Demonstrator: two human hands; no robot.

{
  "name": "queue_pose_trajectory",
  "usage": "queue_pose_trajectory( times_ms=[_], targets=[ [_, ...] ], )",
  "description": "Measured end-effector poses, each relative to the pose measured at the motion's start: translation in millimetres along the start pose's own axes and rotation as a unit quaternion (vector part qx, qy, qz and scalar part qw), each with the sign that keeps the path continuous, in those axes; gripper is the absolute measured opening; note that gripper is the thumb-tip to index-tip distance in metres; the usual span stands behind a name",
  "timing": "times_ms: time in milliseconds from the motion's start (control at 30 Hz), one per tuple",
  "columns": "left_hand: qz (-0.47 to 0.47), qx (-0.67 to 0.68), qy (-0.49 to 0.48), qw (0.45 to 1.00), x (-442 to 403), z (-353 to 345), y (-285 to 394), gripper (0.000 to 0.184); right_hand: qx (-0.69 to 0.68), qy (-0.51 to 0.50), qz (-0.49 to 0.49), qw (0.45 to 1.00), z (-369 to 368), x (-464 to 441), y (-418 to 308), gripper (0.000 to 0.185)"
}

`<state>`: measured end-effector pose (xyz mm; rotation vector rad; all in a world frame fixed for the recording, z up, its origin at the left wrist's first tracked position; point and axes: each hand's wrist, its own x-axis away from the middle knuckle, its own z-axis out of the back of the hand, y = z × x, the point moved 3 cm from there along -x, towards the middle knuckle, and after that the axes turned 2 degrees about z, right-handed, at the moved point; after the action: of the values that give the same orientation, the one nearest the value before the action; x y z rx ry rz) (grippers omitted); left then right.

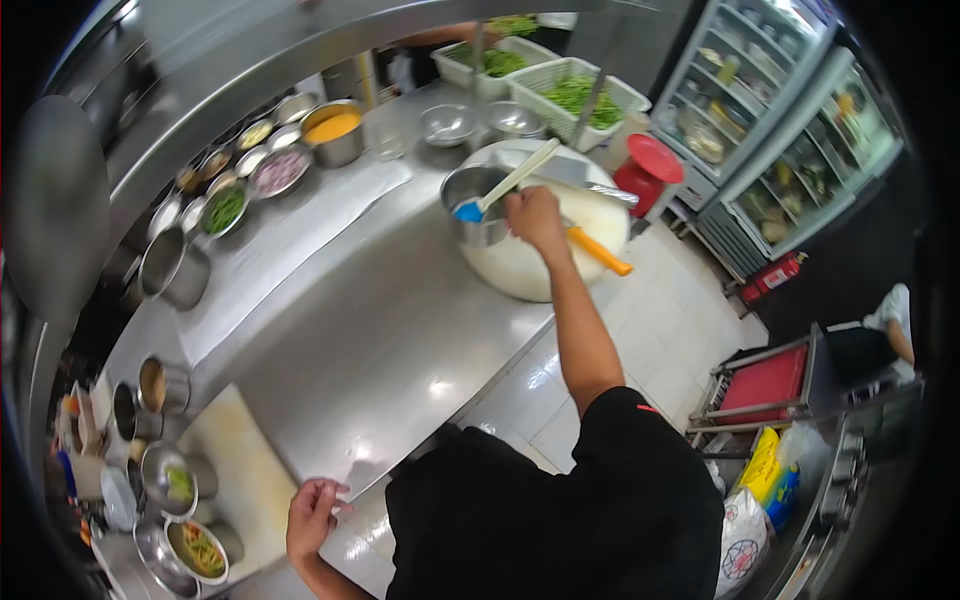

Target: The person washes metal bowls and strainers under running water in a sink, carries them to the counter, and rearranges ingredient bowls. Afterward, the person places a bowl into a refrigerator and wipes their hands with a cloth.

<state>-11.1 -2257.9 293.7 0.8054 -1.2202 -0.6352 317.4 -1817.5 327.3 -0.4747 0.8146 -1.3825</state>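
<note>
My right hand is closed at the rim of a steel pot on a round white board. A brush or spatula with a pale handle and a blue head leans in that pot. Beside my hand on the board lie an orange handle and a wide metal blade. Near the table's front edge, my left hand hovers with loosely curled fingers apart, holding nothing, right of a rectangular cutting board.
Bowls of chopped food and a pot of orange liquid line the back left. White baskets of greens stand at the back, near another person's arm. A red stand and glass-door fridges are right.
</note>
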Motion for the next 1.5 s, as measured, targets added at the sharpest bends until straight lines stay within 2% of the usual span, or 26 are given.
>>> queue_pose_trajectory(
  times_ms=[133,200,333,400,533,600,667,700,767,833,900,967,1033,1067,1133,1200,1233,1300,1433,1500],
  targets=[
    [-0.003,0.027,-0.017,0.999,-4,-33,-10,0.026,0.036,0.032,-0.009,0.999,29,14,36,0.034],
    [-0.001,0.038,-0.019,0.999,-4,-46,-14,0.029,-0.056,-0.029,-0.102,0.993,40,23,36,0.030],
    [-0.013,0.030,-0.027,0.999,0,-79,-8,0.030,-0.096,-0.028,-0.111,0.989,55,33,49,0.031],
    [-0.015,0.021,-0.027,0.999,0,-96,-3,0.030,-0.197,-0.014,-0.102,0.975,59,36,60,0.036],
    [-0.030,-0.002,-0.027,0.999,4,-134,8,0.033,-0.153,-0.051,-0.101,0.982,102,53,54,0.042],
    [-0.043,-0.005,-0.032,0.999,10,-158,5,0.036,-0.178,-0.171,-0.088,0.965,132,65,53,0.044],
    [-0.061,0.079,-0.015,0.995,12,-179,-6,0.043,-0.139,-0.298,0.005,0.944,168,73,54,0.033],
    [-0.069,0.090,-0.020,0.993,11,-193,-15,0.043,-0.128,-0.295,0.012,0.947,188,71,58,0.033],
    [-0.061,0.123,-0.021,0.990,13,-223,-31,0.062,-0.133,-0.393,0.078,0.906,220,71,61,0.024],
    [-0.039,0.146,-0.020,0.988,21,-264,-43,0.061,-0.108,-0.419,0.068,0.899,248,58,70,0.021],
    [0.014,0.059,-0.033,0.998,20,-297,-81,0.058,-0.209,-0.360,0.065,0.907,266,39,89,0.022],
    [0.080,0.024,-0.020,0.996,18,-334,-124,0.053,-0.215,-0.346,0.074,0.910,283,12,108,0.023],
    [0.192,0.048,-0.018,0.980,0,-361,-224,0.049,-0.284,-0.214,0.069,0.932,302,-25,133,0.023],
    [0.222,0.030,-0.024,0.974,-5,-380,-247,0.049,-0.314,-0.139,0.083,0.935,312,-46,147,0.024],
    [0.237,-0.028,-0.045,0.970,-17,-423,-266,0.049,-0.337,0.031,0.095,0.936,338,-85,171,0.025],
    [0.248,-0.062,-0.052,0.965,-40,-464,-267,0.049,-0.389,0.163,0.112,0.900,359,-139,219,0.025],
    [0.247,-0.071,-0.050,0.965,-56,-483,-262,0.049,-0.393,0.162,0.113,0.898,366,-168,246,0.025],
    [0.241,-0.086,-0.042,0.966,-90,-520,-245,0.049,-0.439,0.242,0.062,0.863,382,-230,304,0.024],
    [0.233,-0.102,-0.022,0.967,-143,-582,-198,0.049,-0.395,0.234,-0.012,0.889,373,-342,411,0.022],
    [0.228,-0.099,-0.008,0.969,-162,-606,-173,0.050,-0.182,0.179,-0.001,0.967,350,-394,461,0.019]
  ],
)
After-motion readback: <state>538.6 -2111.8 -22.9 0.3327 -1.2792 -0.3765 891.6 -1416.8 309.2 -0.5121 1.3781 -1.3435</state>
